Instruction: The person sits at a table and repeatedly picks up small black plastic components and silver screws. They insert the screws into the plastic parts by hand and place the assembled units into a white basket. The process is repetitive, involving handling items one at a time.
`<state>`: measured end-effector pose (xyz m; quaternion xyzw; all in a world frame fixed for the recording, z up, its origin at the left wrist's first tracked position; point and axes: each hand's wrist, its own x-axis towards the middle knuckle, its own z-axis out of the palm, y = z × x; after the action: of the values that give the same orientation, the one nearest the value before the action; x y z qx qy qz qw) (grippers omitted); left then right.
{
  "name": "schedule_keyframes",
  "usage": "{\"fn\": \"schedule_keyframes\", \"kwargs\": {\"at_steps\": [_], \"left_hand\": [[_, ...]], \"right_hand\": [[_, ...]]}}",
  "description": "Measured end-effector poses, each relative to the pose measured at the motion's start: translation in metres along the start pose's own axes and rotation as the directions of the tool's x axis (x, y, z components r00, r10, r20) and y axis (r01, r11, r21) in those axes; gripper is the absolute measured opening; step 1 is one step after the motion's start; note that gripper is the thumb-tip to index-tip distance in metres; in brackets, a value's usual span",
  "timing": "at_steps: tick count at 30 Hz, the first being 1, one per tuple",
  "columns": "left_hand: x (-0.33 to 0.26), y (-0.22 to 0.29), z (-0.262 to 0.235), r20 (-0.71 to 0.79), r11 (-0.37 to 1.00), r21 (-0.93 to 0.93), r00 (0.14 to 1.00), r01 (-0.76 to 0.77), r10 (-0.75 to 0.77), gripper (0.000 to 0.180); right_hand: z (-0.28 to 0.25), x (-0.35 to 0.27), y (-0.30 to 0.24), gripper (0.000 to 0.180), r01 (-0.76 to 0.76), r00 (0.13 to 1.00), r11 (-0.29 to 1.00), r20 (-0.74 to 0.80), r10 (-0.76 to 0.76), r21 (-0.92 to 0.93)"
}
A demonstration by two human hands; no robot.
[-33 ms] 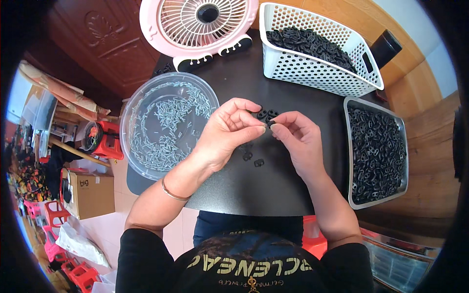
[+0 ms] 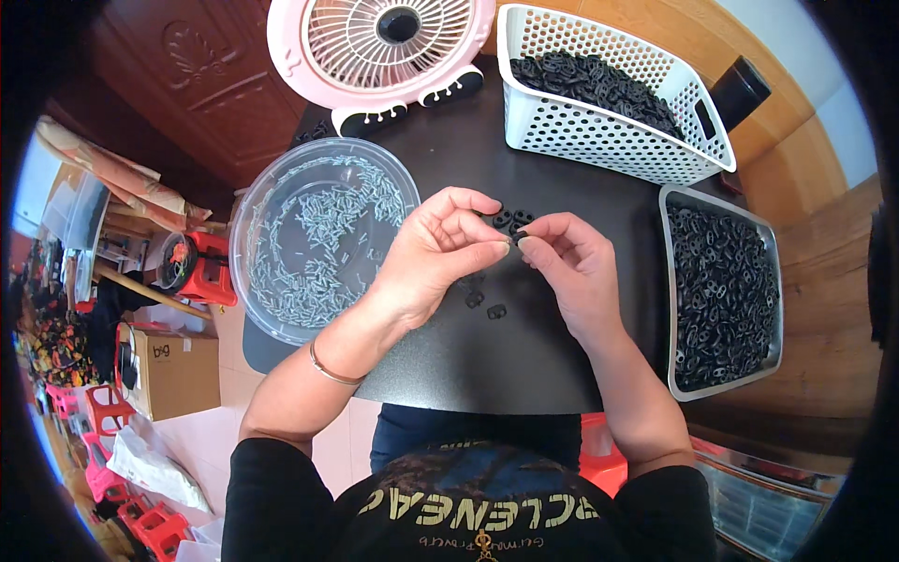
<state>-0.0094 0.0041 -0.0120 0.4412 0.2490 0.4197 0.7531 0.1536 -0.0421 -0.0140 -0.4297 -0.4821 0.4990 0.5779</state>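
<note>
Above the middle of the dark table, my two hands meet fingertip to fingertip. Between the thumb and forefinger of my right hand (image 2: 576, 272) is a small black plastic part (image 2: 520, 238). My left hand (image 2: 435, 244) is closed in a pinch against its left side; anything tiny in that pinch is hidden. Just beyond the fingers lie several black two-holed pieces (image 2: 523, 218). Nearer me, below my left hand, are a few more black parts (image 2: 496, 311). Left of my left hand stands a clear round tub (image 2: 241, 253) with many short silvery pieces (image 2: 328, 214).
A grey tray (image 2: 672, 356) of black two-holed parts lies at the right. Behind it stands a white perforated basket (image 2: 581, 140) filled with black parts. A pink fan (image 2: 290, 51) is at the back left; a black cylinder (image 2: 740, 94) stands beside the basket.
</note>
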Motion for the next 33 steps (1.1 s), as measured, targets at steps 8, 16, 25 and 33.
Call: {"fn": "schedule_keyframes", "kwargs": {"at_steps": [8, 16, 25, 33], "left_hand": [[-0.0016, 0.0021, 0.002, 0.006, 0.983, 0.17, 0.998, -0.066, 0.066, 0.035], [-0.0011, 0.002, 0.0091, -0.026, 0.938, 0.296, 0.98, -0.183, 0.199, 0.035], [-0.0015, 0.0041, 0.0027, -0.012, 0.906, 0.422, 1.0, 0.001, 0.004, 0.013], [-0.0016, 0.0029, 0.0034, -0.003, 0.914, 0.405, 1.0, 0.008, -0.008, 0.014]], "right_hand": [[0.0004, -0.0013, -0.0016, 0.008, 0.056, 0.998, 0.985, -0.013, -0.059, -0.162], [-0.0021, 0.0018, 0.0018, 0.008, -0.027, 0.999, 0.998, -0.025, 0.026, -0.052], [-0.0016, 0.0023, 0.0016, 0.01, -0.029, 0.998, 0.998, -0.045, 0.031, 0.052], [-0.0006, 0.0018, 0.0044, 0.008, -0.027, 0.999, 0.999, -0.048, 0.026, -0.018]]}}
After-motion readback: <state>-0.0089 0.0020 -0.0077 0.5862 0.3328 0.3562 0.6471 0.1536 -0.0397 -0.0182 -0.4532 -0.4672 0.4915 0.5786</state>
